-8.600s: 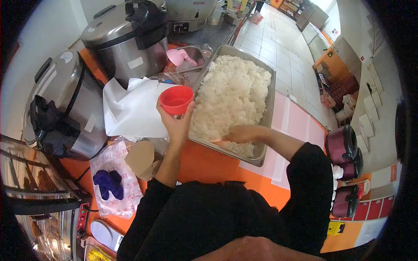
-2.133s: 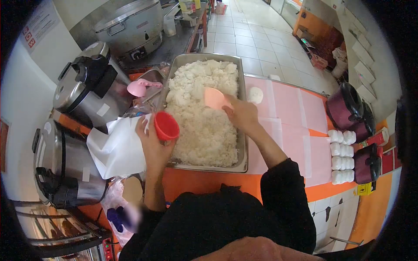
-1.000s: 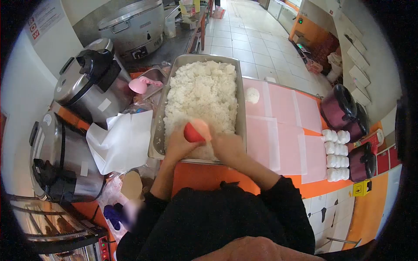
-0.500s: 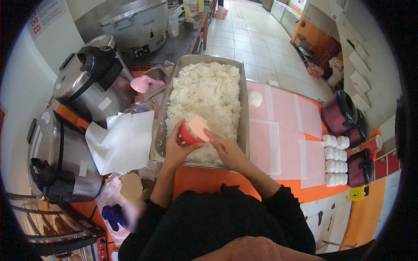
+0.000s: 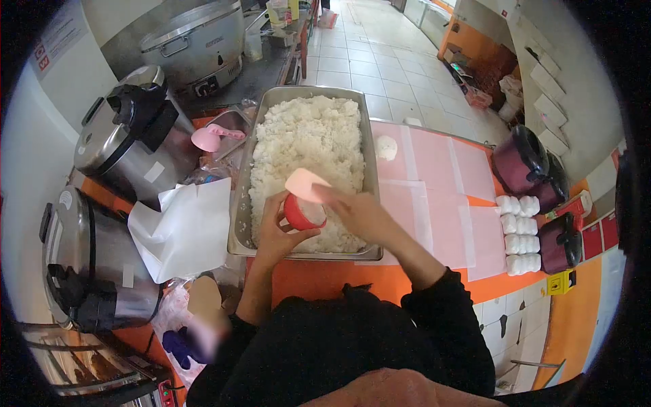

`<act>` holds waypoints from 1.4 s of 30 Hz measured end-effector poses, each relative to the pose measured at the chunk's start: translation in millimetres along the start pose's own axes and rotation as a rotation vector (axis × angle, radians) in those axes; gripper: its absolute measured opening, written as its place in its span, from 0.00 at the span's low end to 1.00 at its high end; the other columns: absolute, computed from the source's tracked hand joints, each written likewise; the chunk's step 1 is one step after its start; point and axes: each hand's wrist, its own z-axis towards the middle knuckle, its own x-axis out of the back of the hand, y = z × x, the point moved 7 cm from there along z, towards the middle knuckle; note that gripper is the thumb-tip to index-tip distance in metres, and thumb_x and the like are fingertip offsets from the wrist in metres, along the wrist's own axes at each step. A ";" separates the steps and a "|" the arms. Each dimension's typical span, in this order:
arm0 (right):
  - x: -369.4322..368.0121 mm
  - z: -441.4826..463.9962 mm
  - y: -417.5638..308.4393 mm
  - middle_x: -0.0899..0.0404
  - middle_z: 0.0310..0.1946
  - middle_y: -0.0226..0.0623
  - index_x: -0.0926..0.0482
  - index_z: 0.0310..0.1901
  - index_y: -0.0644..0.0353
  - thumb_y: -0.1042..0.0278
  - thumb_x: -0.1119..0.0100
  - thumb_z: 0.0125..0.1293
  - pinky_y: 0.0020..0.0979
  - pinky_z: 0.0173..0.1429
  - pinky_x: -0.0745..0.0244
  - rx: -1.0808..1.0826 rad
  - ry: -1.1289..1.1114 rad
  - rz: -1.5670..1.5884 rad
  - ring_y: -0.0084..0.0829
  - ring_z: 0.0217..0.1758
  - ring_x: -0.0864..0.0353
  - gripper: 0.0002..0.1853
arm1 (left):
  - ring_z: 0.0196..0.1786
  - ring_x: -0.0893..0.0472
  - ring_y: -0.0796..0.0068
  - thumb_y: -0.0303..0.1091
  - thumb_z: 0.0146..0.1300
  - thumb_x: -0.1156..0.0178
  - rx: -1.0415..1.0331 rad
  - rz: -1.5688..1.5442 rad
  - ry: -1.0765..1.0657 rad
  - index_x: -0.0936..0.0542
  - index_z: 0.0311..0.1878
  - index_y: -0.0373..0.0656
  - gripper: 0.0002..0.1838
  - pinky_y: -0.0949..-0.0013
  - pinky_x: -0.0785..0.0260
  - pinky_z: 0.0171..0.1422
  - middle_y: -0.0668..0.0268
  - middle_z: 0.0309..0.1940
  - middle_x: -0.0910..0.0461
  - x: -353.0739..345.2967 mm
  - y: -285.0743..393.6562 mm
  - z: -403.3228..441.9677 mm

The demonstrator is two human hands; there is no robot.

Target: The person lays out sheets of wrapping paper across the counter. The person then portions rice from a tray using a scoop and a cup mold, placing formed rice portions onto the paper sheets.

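My left hand (image 5: 277, 229) is wrapped round a small red bowl (image 5: 296, 212) with white rice packed inside. In my right hand (image 5: 357, 216) is a pale pink rice paddle (image 5: 303, 184), its blade raised just above the bowl's far rim. Both hands are over the near end of a deep metal tray (image 5: 375, 169) heaped with cooked rice (image 5: 308, 136). One white rice mound (image 5: 386, 147) sits on the pink paper sheets (image 5: 442, 210) to the right of the tray.
Rice cookers (image 5: 102, 251) line the left side, beside white paper (image 5: 186, 227) and a pink scoop (image 5: 207, 138) in a small metal pan. At the right stand wrapped white bundles (image 5: 521, 244) and purple pots (image 5: 519, 159). The orange table edge (image 5: 319, 278) runs before me.
The paddle has lifted from the bowl's top and swung up and left with my right hand. The bowl is tilted differently, showing its rice. The view has shifted slightly.
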 end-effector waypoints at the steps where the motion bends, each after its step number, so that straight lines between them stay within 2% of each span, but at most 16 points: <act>1: -15.3 -1.8 14.8 0.28 0.59 0.48 0.30 0.64 0.47 0.51 0.62 0.75 0.37 0.64 0.34 -0.079 -0.016 -0.025 0.48 0.61 0.27 0.22 | 0.61 0.29 0.63 0.28 0.37 0.21 -0.011 0.019 0.024 0.36 0.64 0.44 0.48 0.64 0.21 0.55 0.64 0.59 0.40 2.8 0.8 -0.5; 2: -28.2 -4.0 27.2 0.28 0.59 0.49 0.30 0.64 0.45 0.51 0.62 0.75 0.37 0.64 0.34 -0.155 -0.034 -0.054 0.49 0.60 0.27 0.21 | 0.61 0.29 0.63 0.28 0.37 0.21 -0.026 0.036 0.051 0.36 0.64 0.44 0.48 0.64 0.21 0.55 0.64 0.59 0.40 5.3 1.6 -1.1; 6: -54.9 -18.4 30.7 0.29 0.60 0.48 0.31 0.65 0.46 0.50 0.64 0.75 0.38 0.63 0.34 -0.091 -0.046 0.137 0.47 0.61 0.28 0.22 | 0.61 0.29 0.61 0.24 0.36 0.21 -0.027 0.079 0.083 0.37 0.64 0.44 0.49 0.62 0.22 0.56 0.65 0.60 0.39 5.7 8.1 -2.0; 11: -25.1 -12.9 22.4 0.28 0.60 0.46 0.32 0.65 0.52 0.52 0.62 0.75 0.36 0.65 0.36 -0.044 -0.081 0.351 0.42 0.63 0.28 0.23 | 0.59 0.27 0.63 0.27 0.40 0.22 -0.077 -0.066 0.122 0.35 0.63 0.43 0.45 0.64 0.21 0.54 0.63 0.58 0.39 4.4 3.4 -0.7; 14: -39.8 -21.9 26.6 0.27 0.60 0.45 0.32 0.65 0.52 0.53 0.60 0.75 0.35 0.67 0.38 -0.115 0.040 0.200 0.41 0.63 0.29 0.22 | 0.59 0.27 0.64 0.27 0.40 0.22 -0.060 0.004 0.122 0.34 0.63 0.43 0.44 0.64 0.20 0.53 0.63 0.57 0.38 4.0 7.2 -0.9; 17: -48.5 -20.4 34.8 0.27 0.60 0.46 0.33 0.65 0.57 0.56 0.61 0.75 0.34 0.66 0.38 -0.160 -0.076 0.264 0.36 0.63 0.29 0.22 | 0.58 0.27 0.63 0.28 0.40 0.22 -0.067 0.083 0.116 0.34 0.62 0.42 0.44 0.65 0.20 0.52 0.63 0.57 0.38 4.4 3.7 -1.1; 20: -18.0 -16.9 14.8 0.27 0.60 0.46 0.32 0.65 0.52 0.55 0.60 0.75 0.35 0.65 0.36 -0.057 -0.018 0.234 0.39 0.63 0.28 0.22 | 0.57 0.26 0.62 0.30 0.39 0.21 0.033 0.066 0.107 0.34 0.62 0.42 0.44 0.65 0.20 0.51 0.63 0.57 0.37 5.6 -1.7 -2.1; 23: -34.1 -24.4 13.9 0.26 0.56 0.49 0.31 0.64 0.46 0.47 0.65 0.74 0.41 0.59 0.31 -0.130 -0.037 -0.017 0.48 0.57 0.25 0.24 | 0.55 0.25 0.61 0.32 0.39 0.21 0.099 0.066 0.080 0.33 0.62 0.41 0.44 0.66 0.20 0.50 0.62 0.57 0.37 4.5 -8.1 1.6; 26: -43.6 -26.7 16.8 0.27 0.58 0.43 0.31 0.64 0.45 0.55 0.60 0.75 0.36 0.63 0.33 -0.285 -0.101 -0.057 0.44 0.60 0.26 0.20 | 0.54 0.24 0.61 0.32 0.39 0.21 0.086 0.031 0.087 0.33 0.61 0.39 0.44 0.66 0.20 0.49 0.62 0.56 0.37 5.2 -10.2 -0.2; 29: -43.3 -21.0 25.1 0.21 0.48 0.47 0.33 0.65 0.47 0.46 0.65 0.74 0.46 0.51 0.27 -0.251 -0.104 -0.100 0.51 0.47 0.20 0.25 | 0.54 0.24 0.62 0.32 0.40 0.21 0.078 0.067 0.100 0.33 0.61 0.38 0.43 0.67 0.20 0.49 0.62 0.56 0.35 6.4 -11.1 -3.8; 31: -42.9 -6.3 41.1 0.18 0.43 0.43 0.33 0.64 0.49 0.43 0.62 0.73 0.42 0.40 0.26 0.124 0.087 0.074 0.42 0.37 0.19 0.27 | 0.56 0.25 0.63 0.31 0.41 0.22 0.069 0.020 0.096 0.34 0.61 0.39 0.43 0.67 0.21 0.51 0.61 0.56 0.33 6.8 -8.0 1.3; 33: -32.0 -6.4 56.5 0.18 0.38 0.39 0.32 0.62 0.51 0.40 0.60 0.71 0.35 0.31 0.29 0.078 0.108 0.357 0.32 0.27 0.23 0.28 | 0.59 0.27 0.64 0.29 0.42 0.22 0.080 -0.134 0.084 0.34 0.62 0.39 0.42 0.65 0.24 0.55 0.60 0.58 0.31 5.2 -6.5 0.7; 36: -24.5 -20.7 61.5 0.22 0.32 0.33 0.30 0.58 0.51 0.33 0.57 0.67 0.24 0.20 0.40 -0.426 0.000 0.846 0.19 0.18 0.35 0.31 | 0.61 0.29 0.65 0.27 0.43 0.24 -0.082 -0.372 0.085 0.37 0.64 0.40 0.44 0.62 0.31 0.63 0.60 0.60 0.31 -2.2 19.8 6.5; 38: -43.3 -28.4 52.3 0.25 0.28 0.30 0.30 0.55 0.50 0.29 0.57 0.64 0.19 0.16 0.49 -0.516 0.085 1.070 0.15 0.14 0.45 0.33 | 0.63 0.31 0.64 0.27 0.43 0.24 -0.144 -0.327 0.019 0.38 0.66 0.39 0.45 0.61 0.37 0.67 0.59 0.60 0.31 -15.9 36.8 7.5; 41: -78.2 -40.6 13.2 0.25 0.28 0.29 0.30 0.56 0.49 0.25 0.59 0.62 0.20 0.14 0.51 -0.412 -0.325 2.024 0.17 0.12 0.46 0.36 | 0.63 0.30 0.63 0.34 0.40 0.23 -0.212 0.007 -0.034 0.38 0.66 0.38 0.49 0.61 0.40 0.69 0.59 0.57 0.29 -33.2 50.2 10.4; 42: -71.2 -43.4 18.1 0.24 0.28 0.29 0.31 0.56 0.49 0.24 0.59 0.61 0.20 0.14 0.52 -0.330 -0.298 2.017 0.17 0.12 0.45 0.37 | 0.62 0.29 0.63 0.37 0.39 0.21 -0.232 0.163 -0.042 0.37 0.67 0.38 0.50 0.60 0.40 0.69 0.59 0.56 0.27 -36.2 53.0 11.0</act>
